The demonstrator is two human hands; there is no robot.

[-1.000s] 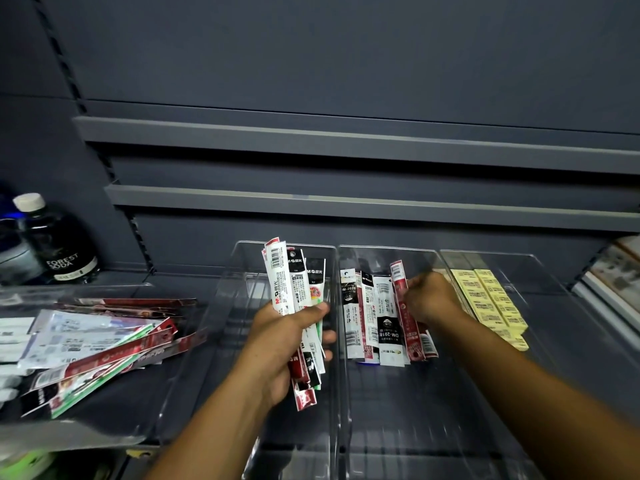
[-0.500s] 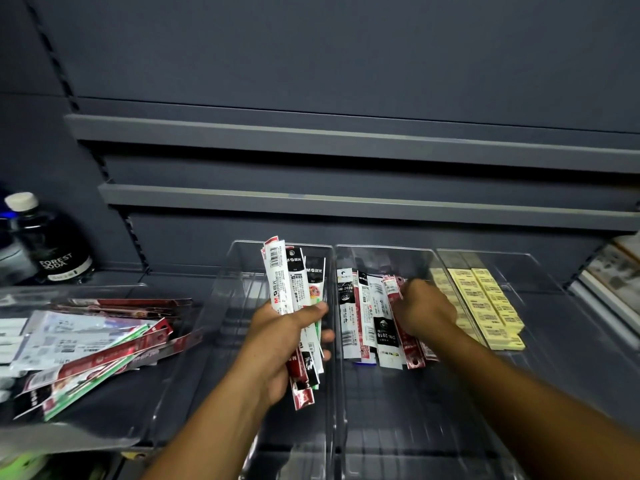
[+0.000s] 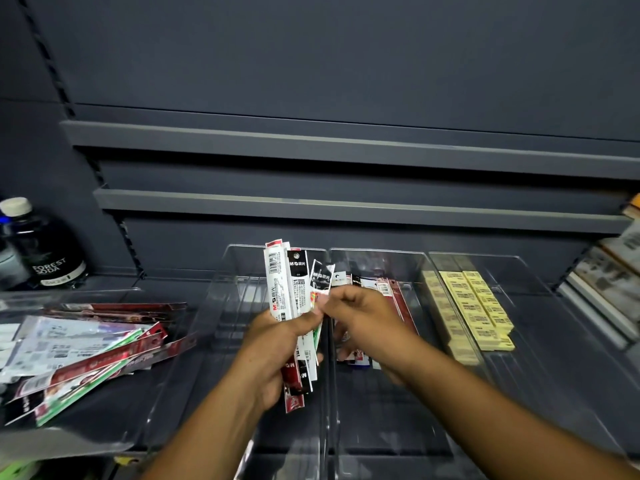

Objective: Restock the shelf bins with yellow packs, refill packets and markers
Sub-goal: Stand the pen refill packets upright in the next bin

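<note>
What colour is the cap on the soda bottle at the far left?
White: the cap tops a dark bottle, seen best in the head view.

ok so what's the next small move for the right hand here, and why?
The right hand appears to pinch the black packet at the edge of the bundle that the left hand grips. Similar packets lie in the bin below the right hand. So probably draw it out and lay it there.

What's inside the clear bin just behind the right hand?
Several long refill packets lie in that clear bin, red, white and black ones. The right hand covers their middles, so their count and anything beneath it are hidden.
</note>
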